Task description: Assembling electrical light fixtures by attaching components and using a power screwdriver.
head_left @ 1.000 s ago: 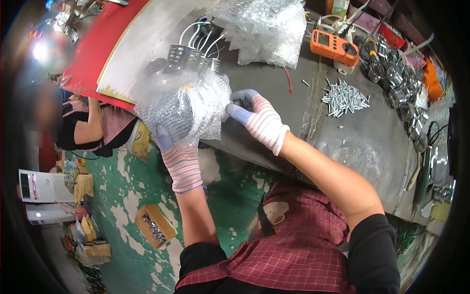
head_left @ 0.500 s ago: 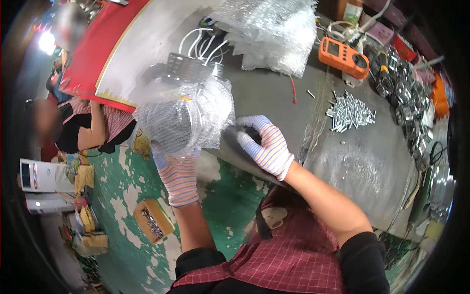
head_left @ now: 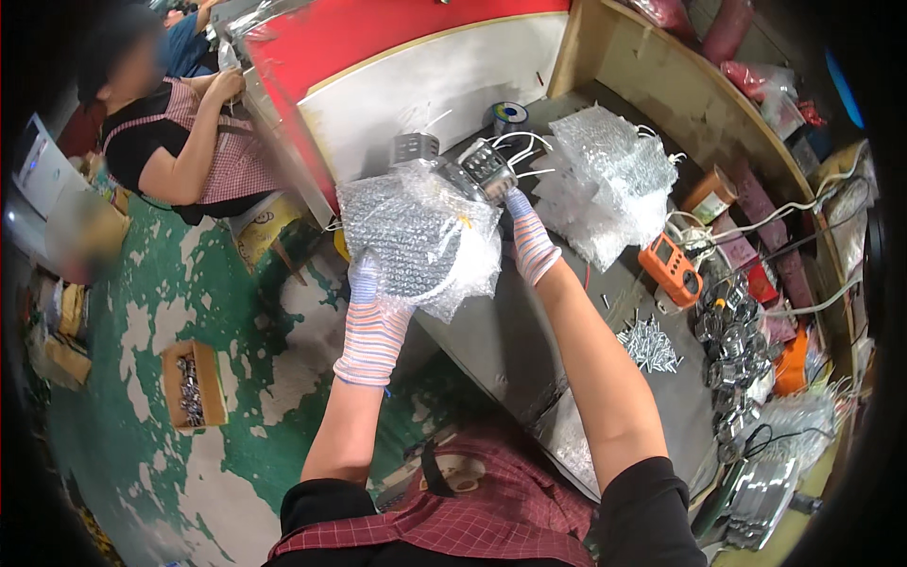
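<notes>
My left hand (head_left: 376, 331), in a striped knit glove, is closed on a bubble-wrap bag (head_left: 406, 236) and holds it up over the table's near edge. Its fingers are partly hidden by the plastic. Shiny metal fittings with slots (head_left: 489, 170) and white wires stick out at the far end of the bag. My right hand (head_left: 531, 241), gloved alike, is at the near side of these fittings, with its fingertips on the metal. Part of that grip is hidden behind the fitting and the bag.
A stack of bubble-wrap bags (head_left: 605, 180) lies beyond my right hand. A solder spool (head_left: 510, 115), an orange meter (head_left: 669, 269), a pile of screws (head_left: 648, 344) and metal parts (head_left: 727, 378) are on the table. A box (head_left: 194, 386) sits on the floor. A co-worker (head_left: 203, 142) stands at left.
My right hand has moved from the table's near edge up to the metal fittings. The left hand still holds the bag. The view has turned, showing more of the table's far side.
</notes>
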Demonstrator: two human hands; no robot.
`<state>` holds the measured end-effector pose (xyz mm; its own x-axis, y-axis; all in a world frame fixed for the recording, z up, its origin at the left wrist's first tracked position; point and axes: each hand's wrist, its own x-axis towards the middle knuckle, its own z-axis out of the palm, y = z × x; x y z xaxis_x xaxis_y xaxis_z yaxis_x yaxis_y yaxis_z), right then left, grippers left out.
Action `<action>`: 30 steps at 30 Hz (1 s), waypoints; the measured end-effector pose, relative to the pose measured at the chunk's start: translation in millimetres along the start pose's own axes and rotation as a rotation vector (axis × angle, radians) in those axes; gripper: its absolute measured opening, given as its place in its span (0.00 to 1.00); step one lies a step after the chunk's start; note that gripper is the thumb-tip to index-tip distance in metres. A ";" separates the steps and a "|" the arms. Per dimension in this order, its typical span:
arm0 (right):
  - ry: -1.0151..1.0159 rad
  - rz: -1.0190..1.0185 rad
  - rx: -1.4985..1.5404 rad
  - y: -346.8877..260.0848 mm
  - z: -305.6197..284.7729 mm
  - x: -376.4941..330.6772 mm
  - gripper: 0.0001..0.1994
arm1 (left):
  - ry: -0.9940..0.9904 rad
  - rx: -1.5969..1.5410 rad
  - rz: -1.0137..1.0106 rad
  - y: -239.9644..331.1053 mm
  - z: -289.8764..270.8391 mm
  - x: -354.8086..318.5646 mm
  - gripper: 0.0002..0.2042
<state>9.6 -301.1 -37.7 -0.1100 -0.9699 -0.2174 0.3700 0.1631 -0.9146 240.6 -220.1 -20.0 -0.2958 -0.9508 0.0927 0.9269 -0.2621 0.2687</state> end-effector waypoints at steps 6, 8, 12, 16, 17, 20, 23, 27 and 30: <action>-0.237 0.046 -0.079 0.2 -17.3 1.0 0.38 | 0.108 -0.136 -0.037 8.5 16.1 21.7 0.21; -0.225 0.081 -0.033 -4.1 -18.8 -14.4 0.35 | 0.147 0.019 -0.002 12.9 0.7 30.3 0.20; -0.148 0.055 -0.077 -11.1 -9.8 -45.8 0.35 | 0.163 0.156 -0.157 35.8 20.3 28.1 0.18; 0.021 -0.002 -0.007 -2.6 15.3 -52.2 0.29 | 0.265 0.101 -0.207 38.0 18.7 32.4 0.18; 0.033 -0.013 -0.005 6.7 2.5 -45.4 0.29 | 0.254 0.101 -0.219 31.2 23.1 35.9 0.18; -0.041 -0.318 0.076 42.4 8.3 -44.7 0.30 | 0.307 0.142 -0.179 32.3 35.0 28.9 0.18; -0.060 -0.390 -0.034 83.0 -1.9 -59.2 0.30 | -0.109 0.550 -0.086 28.1 8.1 38.5 0.18; -0.026 -0.351 -0.109 52.6 19.1 -88.4 0.34 | -0.112 0.086 -0.229 28.7 6.9 37.8 0.18; -0.063 -0.380 -0.090 51.5 14.0 -90.8 0.34 | -0.028 0.013 -0.179 29.5 12.9 28.1 0.19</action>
<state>51.6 -207.2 -60.3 -0.1653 -0.9730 0.1613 0.2310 -0.1972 -0.9527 256.7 -252.4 2.8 -0.4620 -0.8842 0.0686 0.8558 -0.4242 0.2960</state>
